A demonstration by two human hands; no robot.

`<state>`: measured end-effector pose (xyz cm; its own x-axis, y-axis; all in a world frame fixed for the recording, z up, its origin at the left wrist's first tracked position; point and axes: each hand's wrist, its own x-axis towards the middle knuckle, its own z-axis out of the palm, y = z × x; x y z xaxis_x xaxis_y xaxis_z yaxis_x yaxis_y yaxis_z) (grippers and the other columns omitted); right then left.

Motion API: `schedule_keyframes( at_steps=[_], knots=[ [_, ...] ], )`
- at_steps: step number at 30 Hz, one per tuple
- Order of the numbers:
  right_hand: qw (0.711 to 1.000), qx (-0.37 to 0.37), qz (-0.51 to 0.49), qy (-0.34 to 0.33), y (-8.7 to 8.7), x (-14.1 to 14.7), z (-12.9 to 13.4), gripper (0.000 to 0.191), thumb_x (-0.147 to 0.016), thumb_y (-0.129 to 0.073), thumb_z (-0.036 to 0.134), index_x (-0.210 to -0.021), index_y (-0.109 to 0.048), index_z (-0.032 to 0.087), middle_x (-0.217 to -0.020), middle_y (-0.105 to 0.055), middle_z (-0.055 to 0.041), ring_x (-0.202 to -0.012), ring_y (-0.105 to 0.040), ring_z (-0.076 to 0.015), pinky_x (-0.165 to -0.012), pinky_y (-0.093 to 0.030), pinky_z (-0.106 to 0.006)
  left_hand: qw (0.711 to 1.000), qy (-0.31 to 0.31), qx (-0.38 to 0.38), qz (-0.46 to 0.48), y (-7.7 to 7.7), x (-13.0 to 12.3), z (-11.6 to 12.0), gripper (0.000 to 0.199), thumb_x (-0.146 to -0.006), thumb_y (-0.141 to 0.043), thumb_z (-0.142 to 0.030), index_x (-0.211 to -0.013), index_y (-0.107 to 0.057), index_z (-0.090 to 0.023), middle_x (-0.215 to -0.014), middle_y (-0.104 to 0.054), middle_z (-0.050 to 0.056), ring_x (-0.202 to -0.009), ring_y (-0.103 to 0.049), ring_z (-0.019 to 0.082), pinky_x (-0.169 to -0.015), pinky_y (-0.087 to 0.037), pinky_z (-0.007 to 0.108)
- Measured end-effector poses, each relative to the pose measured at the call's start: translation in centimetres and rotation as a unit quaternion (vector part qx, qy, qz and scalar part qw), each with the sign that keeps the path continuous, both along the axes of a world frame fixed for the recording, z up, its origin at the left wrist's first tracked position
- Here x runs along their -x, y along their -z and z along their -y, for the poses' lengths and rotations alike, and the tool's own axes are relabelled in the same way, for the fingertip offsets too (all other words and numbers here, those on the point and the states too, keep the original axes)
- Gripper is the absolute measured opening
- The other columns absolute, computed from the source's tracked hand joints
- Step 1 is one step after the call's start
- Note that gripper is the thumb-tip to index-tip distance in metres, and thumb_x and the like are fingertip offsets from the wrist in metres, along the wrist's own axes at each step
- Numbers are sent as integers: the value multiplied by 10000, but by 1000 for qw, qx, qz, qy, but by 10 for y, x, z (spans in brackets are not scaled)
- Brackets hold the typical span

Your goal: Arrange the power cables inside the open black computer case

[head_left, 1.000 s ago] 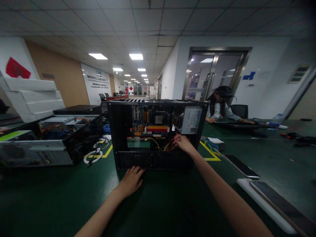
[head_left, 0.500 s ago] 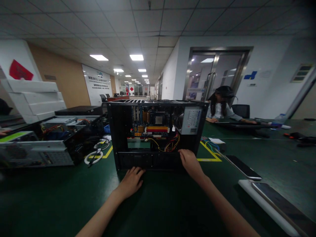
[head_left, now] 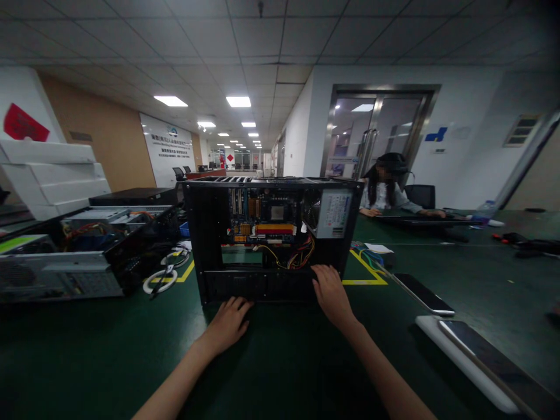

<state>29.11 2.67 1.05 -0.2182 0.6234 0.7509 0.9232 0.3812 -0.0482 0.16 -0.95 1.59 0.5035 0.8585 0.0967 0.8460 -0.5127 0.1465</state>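
Black metal forms the open-sided computer case (head_left: 236,284), which stands upright on the dark green bench (head_left: 271,367), straight ahead of the person, its open side facing them. Inside, a blue-and-black circuit board (head_left: 289,217) with a square silver chip sits toward the back, and a silver, labelled power supply box (head_left: 336,213) fills the upper right corner. A loose bundle of red, yellow and black wires (head_left: 301,256) hangs below the board, within the frame and above its lower rail.

The left hand (head_left: 226,324) lies on the bench with its fingers slightly spread, the tips at the case's bottom front edge, left of the middle. The right hand (head_left: 331,294) is at the right part of the lower rail, its fingers close together and reaching to the rail's upper edge, the thumb a little apart; whether they press on the metal cannot be told. Neither hand shows anything pinched. Green surface runs from the case's bottom edge back between both forearms.

To the left, a gap separates the case from a silver-and-black second computer case (head_left: 83,280) lying down, with a coiled white cable (head_left: 160,283) in that gap. To the right, past yellow corner tape (head_left: 367,283), a flat, dark-screened phone (head_left: 423,293) lies well apart from the right hand.
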Motion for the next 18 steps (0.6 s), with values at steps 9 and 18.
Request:
schedule_keyframes(
  at_steps=[9, 18],
  knots=[
    [1000, 17, -13, 8, 1, 3, 5, 384, -814, -288, 199, -1170, -409, 124, -1153, -464, -117, -1120, -356, -213, -971, -227, -451, 1000, -3, 5, -3, 1, 0, -1, 411, -778, -390, -272, -1186, -351, -272, -1173, -417, 38, -1087, -367, 222, -900, -300, 401],
    [1000, 10, -14, 10, 1, 4, 6, 419, -769, -293, 126, -1172, -406, 120, -1151, -463, -109, -1121, -353, -204, -975, -220, -446, 1000, -1, -6, -12, 6, 2, -5, 408, -776, -395, -270, -1182, -354, -265, -1161, -418, 45, -1075, -369, 229, -892, -304, 402]
  ],
)
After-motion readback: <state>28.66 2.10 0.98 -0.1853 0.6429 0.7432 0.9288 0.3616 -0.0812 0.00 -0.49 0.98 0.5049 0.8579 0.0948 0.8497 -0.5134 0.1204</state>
